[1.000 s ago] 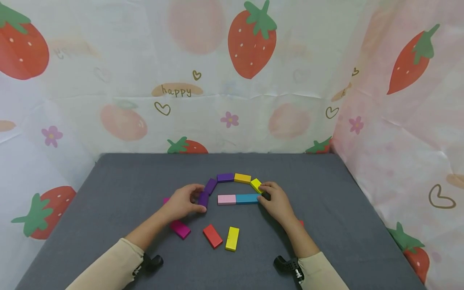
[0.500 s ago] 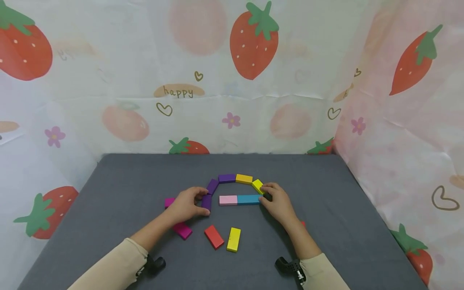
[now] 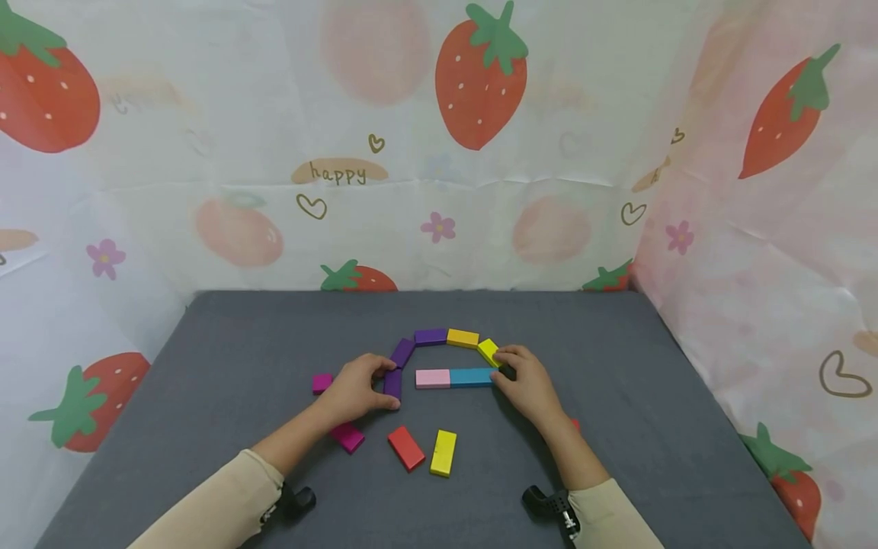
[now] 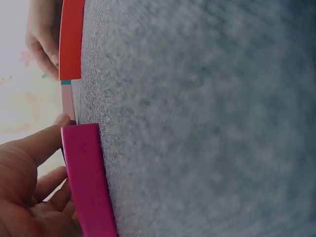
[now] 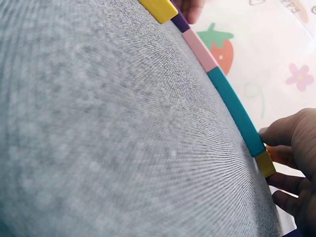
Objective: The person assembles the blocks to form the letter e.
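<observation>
My left hand (image 3: 357,387) pinches a purple block (image 3: 392,384) between thumb and fingers, at the left end of a curved row. In that row lie two more purple blocks (image 3: 430,337), an orange-yellow block (image 3: 463,338) and a bright yellow block (image 3: 488,351). My right hand (image 3: 527,381) curls at the row's right end. In the right wrist view its fingers hold a yellow block (image 5: 265,164) beside the blue block (image 5: 237,111), and the thumb is at the blue block's end. A pink block (image 3: 433,379) lies end to end with the blue one, inside the curve.
In front of the curve lie a red block (image 3: 406,448) and a yellow block (image 3: 443,454). Magenta blocks (image 3: 347,438) sit around the left wrist, partly covered. A red piece (image 3: 575,424) shows behind the right forearm. Strawberry-print cloth (image 3: 439,229) stands behind the grey tabletop (image 3: 583,328).
My left hand has turned the purple block a little more upright in the view, its near end shifting slightly right. The right hand stays in place; the whole view has shifted slightly.
</observation>
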Demonstrator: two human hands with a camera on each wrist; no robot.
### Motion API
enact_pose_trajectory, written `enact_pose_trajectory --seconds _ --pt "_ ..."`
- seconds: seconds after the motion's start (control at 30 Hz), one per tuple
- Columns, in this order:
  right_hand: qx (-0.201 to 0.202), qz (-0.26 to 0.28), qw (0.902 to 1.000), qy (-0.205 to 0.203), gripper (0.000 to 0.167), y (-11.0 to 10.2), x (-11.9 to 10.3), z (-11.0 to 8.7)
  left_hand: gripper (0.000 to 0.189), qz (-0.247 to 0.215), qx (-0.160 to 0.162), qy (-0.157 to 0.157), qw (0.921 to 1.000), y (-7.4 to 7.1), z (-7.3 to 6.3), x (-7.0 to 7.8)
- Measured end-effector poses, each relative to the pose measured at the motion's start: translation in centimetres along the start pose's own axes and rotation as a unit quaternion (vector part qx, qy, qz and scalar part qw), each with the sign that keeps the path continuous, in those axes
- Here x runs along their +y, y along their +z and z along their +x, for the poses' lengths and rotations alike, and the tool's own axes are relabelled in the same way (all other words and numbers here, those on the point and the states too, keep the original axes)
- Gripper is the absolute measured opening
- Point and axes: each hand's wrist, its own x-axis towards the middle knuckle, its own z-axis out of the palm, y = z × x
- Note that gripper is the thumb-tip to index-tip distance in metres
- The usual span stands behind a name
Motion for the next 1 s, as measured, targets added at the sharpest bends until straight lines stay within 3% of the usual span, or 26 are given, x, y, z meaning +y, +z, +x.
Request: enact_pose_trajectory --seconds 1.0 --pt "0.006 0.001 1.0 -0.007 0.04 -0.08 -0.18 0.0 0.067 0.028 0.015 0.001 0.9995 0.28 -0.18 0.97"
